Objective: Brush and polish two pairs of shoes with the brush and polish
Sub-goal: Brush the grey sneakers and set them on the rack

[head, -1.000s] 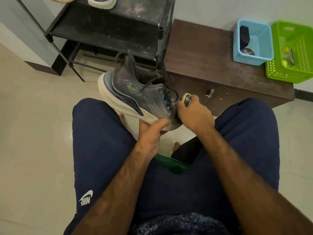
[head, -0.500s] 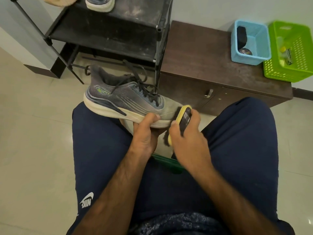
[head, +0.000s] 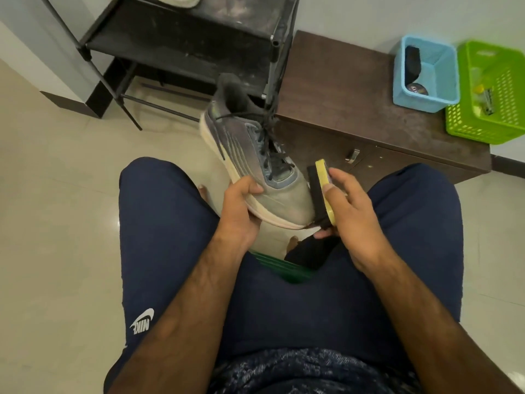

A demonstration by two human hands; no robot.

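A grey sneaker [head: 252, 155] with a white sole and dark laces hangs above my knees, heel away from me. My left hand [head: 241, 211] grips it from below at the sole near the toe, thumb on the upper. My right hand [head: 346, 211] holds a yellow-backed brush [head: 319, 191] with black bristles, which touch the toe's right side. A round polish tin [head: 417, 89] and a black brush [head: 412, 62] lie in the blue basket [head: 443, 69]. Part of another shoe [head: 177, 0] shows on the rack's top shelf.
A black metal shoe rack [head: 184, 46] stands ahead on the left. A low brown cabinet [head: 355, 100] stands to its right, carrying the blue basket and a green basket [head: 488, 120] of small items. I sit on a green stool [head: 279, 268]. Pale tiled floor [head: 56, 223] lies around me.
The sneaker has swung round from lying sideways to pointing its heel away from me. My right hand with the brush has shifted right, to the toe's right side.
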